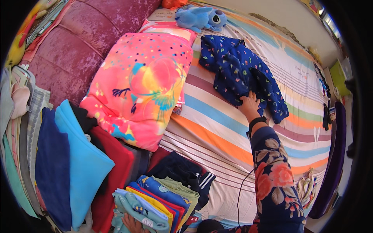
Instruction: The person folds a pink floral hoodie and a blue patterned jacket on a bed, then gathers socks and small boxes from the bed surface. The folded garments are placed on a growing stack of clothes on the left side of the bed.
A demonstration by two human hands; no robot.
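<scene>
Two hands: right hand (250, 105), spread open on navy garment (233, 73); left hand (133, 224), grip unclear, at near stack (157, 200), which could topple if nudged

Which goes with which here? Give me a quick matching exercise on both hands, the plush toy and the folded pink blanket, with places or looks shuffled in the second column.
Things:
1. plush toy
2. right hand
3. folded blanket
4. left hand

Places or looks:
A. on the navy printed garment
B. at the stack of folded clothes
C. blue, at the striped bedsheet's far end
D. mostly pink, patterned

Pairs: 1-C, 2-A, 3-D, 4-B
</scene>
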